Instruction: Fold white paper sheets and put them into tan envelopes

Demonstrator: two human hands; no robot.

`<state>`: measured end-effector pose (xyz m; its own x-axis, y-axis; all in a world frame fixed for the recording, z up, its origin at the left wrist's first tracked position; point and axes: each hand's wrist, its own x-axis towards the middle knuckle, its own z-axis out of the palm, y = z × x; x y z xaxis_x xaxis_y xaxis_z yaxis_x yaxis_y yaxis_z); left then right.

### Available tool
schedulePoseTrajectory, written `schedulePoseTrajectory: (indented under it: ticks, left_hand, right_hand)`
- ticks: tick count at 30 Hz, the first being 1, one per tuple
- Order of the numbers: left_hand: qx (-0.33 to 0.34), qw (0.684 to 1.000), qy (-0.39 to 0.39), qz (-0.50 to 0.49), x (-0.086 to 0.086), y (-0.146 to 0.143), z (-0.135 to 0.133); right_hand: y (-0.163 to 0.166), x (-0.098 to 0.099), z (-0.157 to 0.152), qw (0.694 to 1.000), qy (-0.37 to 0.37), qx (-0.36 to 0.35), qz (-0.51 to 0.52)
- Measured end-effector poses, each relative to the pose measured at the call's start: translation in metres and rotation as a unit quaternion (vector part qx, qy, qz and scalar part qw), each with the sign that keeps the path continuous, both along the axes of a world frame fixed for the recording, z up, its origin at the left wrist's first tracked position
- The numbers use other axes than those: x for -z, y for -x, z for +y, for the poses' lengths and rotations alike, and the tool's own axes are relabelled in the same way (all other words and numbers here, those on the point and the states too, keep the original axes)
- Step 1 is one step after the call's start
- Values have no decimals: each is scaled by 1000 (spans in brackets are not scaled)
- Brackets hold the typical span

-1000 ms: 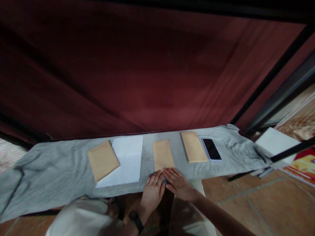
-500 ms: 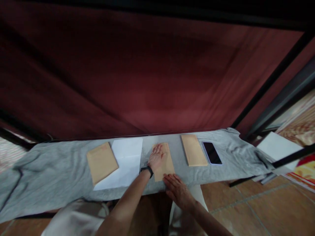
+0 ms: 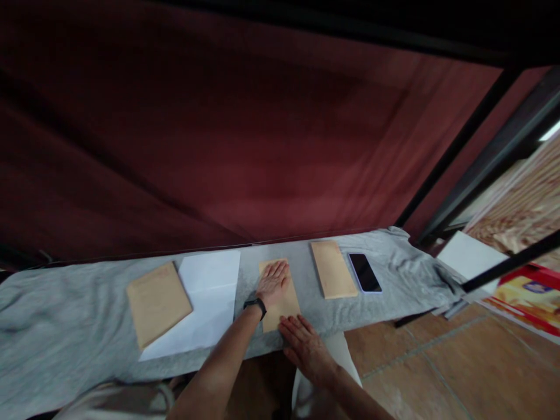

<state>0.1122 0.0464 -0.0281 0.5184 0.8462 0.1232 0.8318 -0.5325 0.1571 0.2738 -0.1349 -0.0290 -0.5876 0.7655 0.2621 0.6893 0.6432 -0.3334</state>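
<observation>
Dim and soft-focused – daylight enters far right, with edges bowed by the lens.

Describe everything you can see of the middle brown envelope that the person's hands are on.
The middle envelope is a plain tan rectangle that looks like paper; no print can be made out. It lies flat on the grey cloth, its long side running away from the person. The left hand, open and palm down, covers its far left part; the right hand rests fingertips at its near edge. The white sheet beside it lies apart.
</observation>
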Motion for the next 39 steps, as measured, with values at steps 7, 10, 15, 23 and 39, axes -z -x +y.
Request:
schedulePoseTrajectory:
  ticks: [7, 10, 15, 23, 39]
  left_hand:
    - [60, 998, -10, -14, 3, -7, -33]
    - [88, 996, 4, -10, 3, -2, -48]
    - [135, 990, 10, -31, 2, 15, -78]
    - [120, 992, -23, -20, -2, 37, -142]
    - [75, 996, -37, -26, -6, 47, -182]
  right_hand:
    - [1, -2, -1, 1000, 2, 12, -4]
    - [3, 0, -2, 1000, 7, 22, 2]
    - [3, 9, -6, 998, 0, 52, 18]
    - [-8, 21, -12, 997, -44, 65, 18]
    - [-4, -5, -9, 995, -12, 95, 31]
